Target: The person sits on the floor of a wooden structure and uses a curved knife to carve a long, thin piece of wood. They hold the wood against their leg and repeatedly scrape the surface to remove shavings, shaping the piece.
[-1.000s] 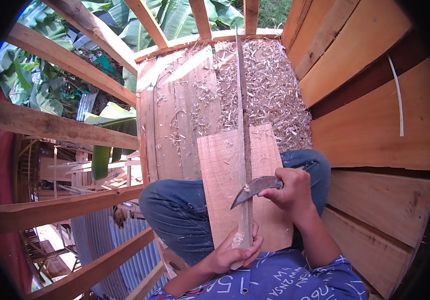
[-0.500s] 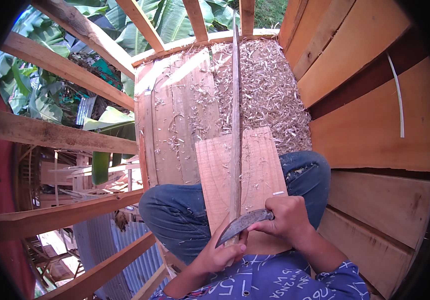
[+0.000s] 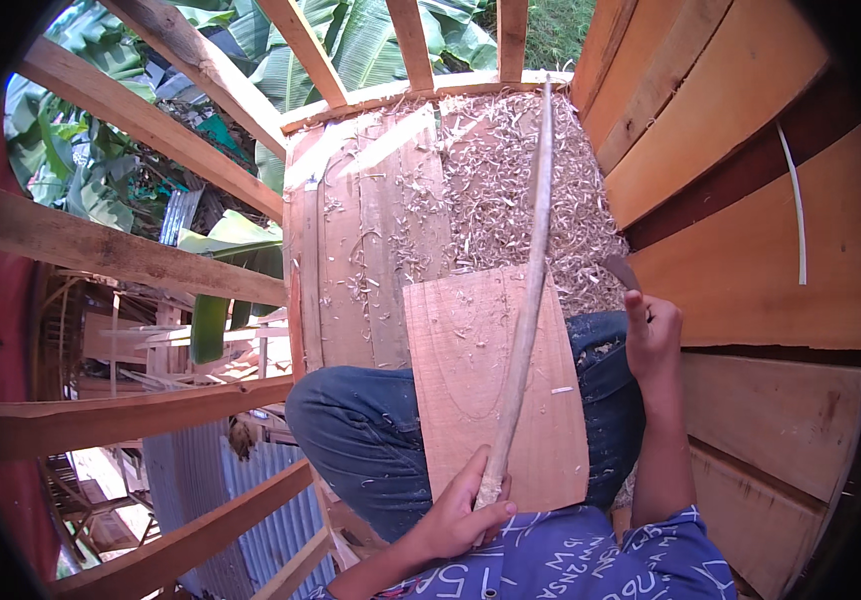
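Note:
My left hand (image 3: 462,512) is closed round the near end of a long, slightly bent wooden stick (image 3: 522,350). That stick slants away over a pale wooden board (image 3: 480,400), which lies across my lap, and its thin far tip reaches the far rail. Over my right knee, my right hand (image 3: 654,340) is raised with its fingers curled round the handle of a curved knife (image 3: 622,270). Only part of the dark blade shows beyond the fist; the handle is hidden. The blade is apart from the stick.
Wood shavings (image 3: 510,190) cover much of the plank floor (image 3: 335,300) ahead. An orange-brown plank wall (image 3: 750,270) stands close on the right, with a pale strip (image 3: 796,205) against it. Wooden slats (image 3: 140,255) fence the left and far sides, with banana leaves (image 3: 350,60) outside.
My right hand has swung the knife from the stick's near end out to the right and away from me. The stick's far tip has shifted right, with my left hand still holding it.

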The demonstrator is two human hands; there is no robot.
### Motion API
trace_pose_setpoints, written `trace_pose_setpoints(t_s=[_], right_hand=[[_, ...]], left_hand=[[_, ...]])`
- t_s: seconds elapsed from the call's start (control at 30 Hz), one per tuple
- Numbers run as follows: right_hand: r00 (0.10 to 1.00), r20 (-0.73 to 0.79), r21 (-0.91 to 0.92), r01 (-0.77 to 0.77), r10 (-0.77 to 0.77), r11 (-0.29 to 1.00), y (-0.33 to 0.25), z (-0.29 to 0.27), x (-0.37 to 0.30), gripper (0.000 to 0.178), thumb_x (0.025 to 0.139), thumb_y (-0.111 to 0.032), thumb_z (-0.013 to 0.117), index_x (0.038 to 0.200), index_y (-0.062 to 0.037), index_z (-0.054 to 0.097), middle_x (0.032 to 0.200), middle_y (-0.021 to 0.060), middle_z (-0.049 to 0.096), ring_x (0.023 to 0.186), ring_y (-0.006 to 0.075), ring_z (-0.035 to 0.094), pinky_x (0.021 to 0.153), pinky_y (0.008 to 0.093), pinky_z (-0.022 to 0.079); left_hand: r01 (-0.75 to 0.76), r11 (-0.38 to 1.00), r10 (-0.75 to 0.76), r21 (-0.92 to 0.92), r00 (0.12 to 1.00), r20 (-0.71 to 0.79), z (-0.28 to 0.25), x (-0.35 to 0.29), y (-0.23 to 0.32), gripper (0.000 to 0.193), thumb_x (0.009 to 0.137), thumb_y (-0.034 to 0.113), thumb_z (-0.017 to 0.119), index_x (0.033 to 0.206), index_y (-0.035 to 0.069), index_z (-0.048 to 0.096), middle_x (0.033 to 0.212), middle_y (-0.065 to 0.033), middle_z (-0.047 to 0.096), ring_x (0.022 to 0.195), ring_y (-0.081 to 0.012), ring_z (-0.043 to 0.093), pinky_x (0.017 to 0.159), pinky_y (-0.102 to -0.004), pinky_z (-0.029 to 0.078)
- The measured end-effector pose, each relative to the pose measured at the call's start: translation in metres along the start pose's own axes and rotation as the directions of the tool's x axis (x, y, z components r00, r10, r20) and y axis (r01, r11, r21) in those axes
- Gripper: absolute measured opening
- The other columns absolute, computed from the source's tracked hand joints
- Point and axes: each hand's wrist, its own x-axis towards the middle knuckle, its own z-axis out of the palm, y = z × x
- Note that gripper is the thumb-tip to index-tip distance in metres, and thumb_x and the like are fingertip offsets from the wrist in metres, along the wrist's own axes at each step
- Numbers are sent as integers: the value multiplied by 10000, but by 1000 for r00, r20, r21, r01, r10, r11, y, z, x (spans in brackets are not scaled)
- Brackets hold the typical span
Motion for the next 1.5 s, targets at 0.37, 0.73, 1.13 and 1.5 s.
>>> trace_pose_setpoints(t_s=[0.37, 0.73, 1.13, 1.5], right_hand=[[831, 404, 19, 410, -382, 912, -57, 25, -89, 622, 757, -637, 664, 564, -64, 518, 514, 109, 524, 467, 291, 565, 444, 376, 435], [823, 256, -166, 554, -507, 816, -47, 29, -56, 747, 562, -760, 710, 481, -89, 392, 436, 51, 394, 373, 219, 478, 382, 327, 362], [996, -35, -16, 87, -88, 996, -25, -9, 17, 788, 888, -707, 447, 579, 12, 356, 490, 32, 299, 526, 88, 328, 453, 359, 253], [843, 415, -139, 431, -342, 892, -50, 31, -69, 718, 626, -749, 681, 519, -66, 489, 463, 88, 477, 424, 263, 539, 419, 356, 406]], left_hand=[[-91, 969, 133, 228, 975, -176, -12, 8, 31, 412, 853, 110, 655, 1126, -2, 367, 805, -53, 532, 617, -67, 530, 523, -223, 425], [-142, 790, 305, 597, 935, -182, -3, 6, 21, 542, 838, 167, 680, 1196, -50, 335, 825, -179, 598, 788, -174, 603, 686, -324, 475], [-43, 881, 120, 472, 984, -135, 4, 0, -12, 480, 830, 188, 688, 1166, -29, 423, 839, -110, 550, 796, -177, 546, 732, -334, 449], [-21, 844, 217, 535, 927, -305, -11, 9, 32, 538, 806, 153, 710, 1184, -50, 386, 947, -168, 631, 903, -148, 607, 785, -304, 483]])
